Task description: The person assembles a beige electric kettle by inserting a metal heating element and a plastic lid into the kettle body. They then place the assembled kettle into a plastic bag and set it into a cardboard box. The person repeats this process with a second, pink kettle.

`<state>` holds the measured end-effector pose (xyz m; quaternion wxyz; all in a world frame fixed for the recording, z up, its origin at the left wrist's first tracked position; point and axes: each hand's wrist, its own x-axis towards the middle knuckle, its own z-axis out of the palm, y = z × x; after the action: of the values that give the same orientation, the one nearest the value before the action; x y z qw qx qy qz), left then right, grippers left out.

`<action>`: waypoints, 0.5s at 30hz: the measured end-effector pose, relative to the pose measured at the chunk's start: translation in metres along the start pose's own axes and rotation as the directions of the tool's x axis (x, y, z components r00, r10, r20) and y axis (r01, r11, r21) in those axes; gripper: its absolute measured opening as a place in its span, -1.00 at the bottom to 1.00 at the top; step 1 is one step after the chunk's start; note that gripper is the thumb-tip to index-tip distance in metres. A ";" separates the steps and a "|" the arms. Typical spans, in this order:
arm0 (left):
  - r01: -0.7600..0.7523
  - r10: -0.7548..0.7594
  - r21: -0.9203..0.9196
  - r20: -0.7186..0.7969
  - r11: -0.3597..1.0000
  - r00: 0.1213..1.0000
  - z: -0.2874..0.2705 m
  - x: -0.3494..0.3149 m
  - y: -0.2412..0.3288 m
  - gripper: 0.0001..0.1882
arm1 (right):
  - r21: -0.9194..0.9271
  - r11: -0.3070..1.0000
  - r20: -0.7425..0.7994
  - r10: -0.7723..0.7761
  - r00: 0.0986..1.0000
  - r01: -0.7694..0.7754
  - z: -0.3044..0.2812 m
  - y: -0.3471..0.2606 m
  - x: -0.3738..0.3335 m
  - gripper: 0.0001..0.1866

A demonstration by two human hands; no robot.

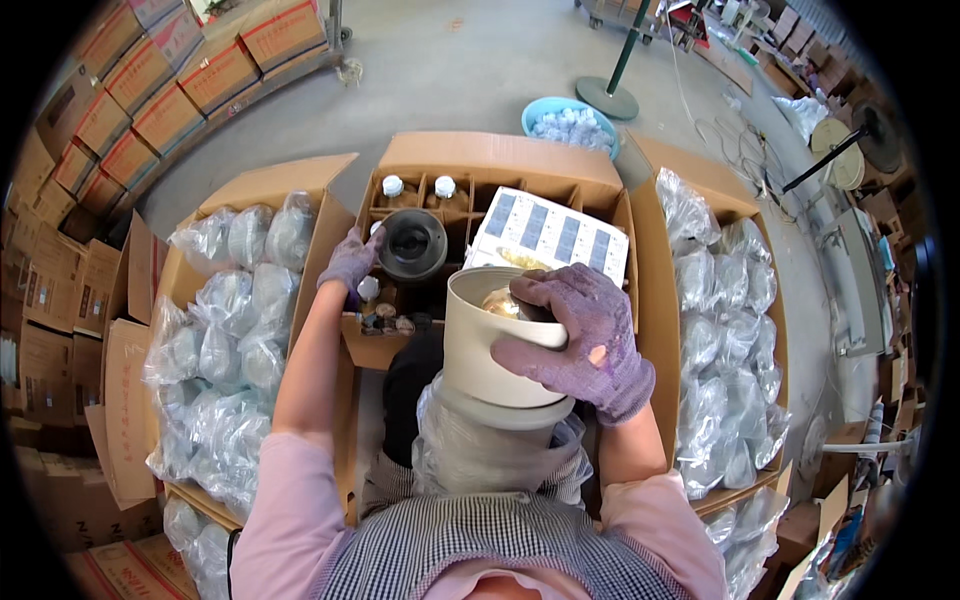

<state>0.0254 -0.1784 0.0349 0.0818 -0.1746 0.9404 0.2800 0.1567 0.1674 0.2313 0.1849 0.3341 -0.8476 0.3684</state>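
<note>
My left hand (350, 264), in a purple-grey glove, is at the left side of an open carton (500, 150). Its thumb and fingers are spread beside a dark round container (412, 247) and white-capped bottles (392, 186). In front of me stands a cream cylinder (490, 352) on a bucket wrapped in clear plastic (490, 450). My right hand (580, 345), gloved too, curls over the cylinder's right rim, its thumb outside the wall. The fingers close on a dark piece I cannot make out. Something shiny and golden (502, 302) shows inside. A white label sheet (545, 240) lies on the carton.
Open cartons at my left (330, 230) and right (657, 330) hold plastic-wrapped glass pieces. Beyond the middle carton is a blue basin (548, 104) with pale blue pieces, near a round stand base (607, 98). Stacked boxes (205, 75) line the far left.
</note>
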 end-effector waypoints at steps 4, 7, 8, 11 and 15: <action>-0.027 0.028 -0.008 0.101 1.000 0.994 0.016 0.016 -0.006 -0.39 | -0.014 1.000 0.020 -0.002 1.000 0.002 0.003 -0.007 -0.010 -0.51; 0.008 -0.011 0.038 0.060 0.999 0.998 0.025 0.031 -0.013 -0.54 | 0.007 0.999 -0.018 -0.036 0.999 0.036 0.009 -0.009 -0.013 -0.54; -0.015 0.012 0.058 0.052 0.998 0.999 0.028 0.034 -0.013 -0.54 | 0.018 0.998 -0.032 -0.052 0.998 0.052 0.009 -0.009 -0.013 -0.54; -0.048 0.048 0.076 0.001 0.996 0.999 0.024 0.031 -0.010 -0.55 | 0.056 0.995 -0.043 -0.076 0.996 0.079 0.008 -0.011 -0.012 -0.59; -0.393 0.319 -0.131 -0.385 0.910 0.866 -0.012 -0.019 0.049 -0.45 | 0.541 0.825 0.053 0.159 0.986 -0.162 -0.018 0.017 -0.009 -0.57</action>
<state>0.0243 -0.1414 0.0742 -0.1609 -0.0523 0.9216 0.3492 0.1524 0.1933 0.2304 0.0486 0.3015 -0.7339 0.6068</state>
